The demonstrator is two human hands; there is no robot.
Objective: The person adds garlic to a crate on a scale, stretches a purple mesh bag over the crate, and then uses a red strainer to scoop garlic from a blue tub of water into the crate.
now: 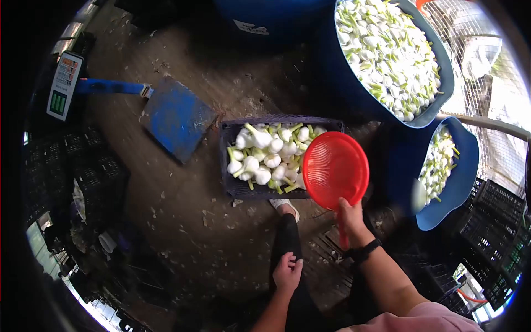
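Note:
A red plastic strainer (pixel 336 169) is in my right hand (pixel 352 221), gripped by its handle with the thumb on top. No bulbs show in its bowl. The bowl covers the right end of a dark plastic crate (pixel 238 192) of white garlic bulbs (pixel 272 160) with short green stems. My left hand (pixel 287 273) rests over my leg, its fingers loosely curled and nothing visible in them. Right of the strainer, a blurred whitish shape (pixel 418 195) appears beside a smaller blue tub (pixel 464 185), which holds some garlic.
A large blue tub (pixel 446 83) full of garlic stands at the upper right, near wire mesh. Left of the crate lies a blue platform scale (pixel 180 119) with its display (pixel 64 86). Black crates (pixel 492 221) are stacked at right, with more dark crates (pixel 72 166) at left.

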